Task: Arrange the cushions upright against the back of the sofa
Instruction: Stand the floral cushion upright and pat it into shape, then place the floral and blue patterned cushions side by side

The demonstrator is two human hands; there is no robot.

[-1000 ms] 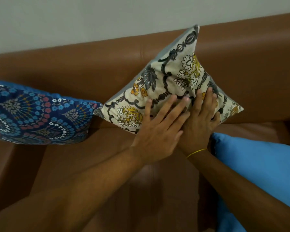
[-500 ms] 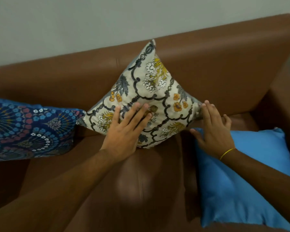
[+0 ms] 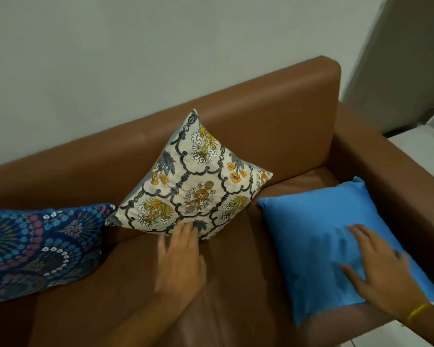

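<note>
A cream floral cushion (image 3: 193,181) stands on one corner, leaning against the brown sofa back (image 3: 273,116). My left hand (image 3: 183,256) is blurred, fingers spread, its fingertips at the cushion's lower edge. A plain blue cushion (image 3: 318,234) lies flat on the seat at the right. My right hand (image 3: 381,269), with a yellow band at the wrist, rests open on the blue cushion's near right part. A dark blue patterned cushion (image 3: 35,249) leans at the left end.
The sofa's right armrest (image 3: 396,171) runs beside the blue cushion. Bare brown seat (image 3: 236,284) shows between the cushions. A pale wall (image 3: 135,58) stands behind the sofa, and light floor (image 3: 426,144) shows at the far right.
My right hand left the floral cushion and came down onto the blue cushion. My left hand slid down to the floral cushion's lower edge. The view shifted right.
</note>
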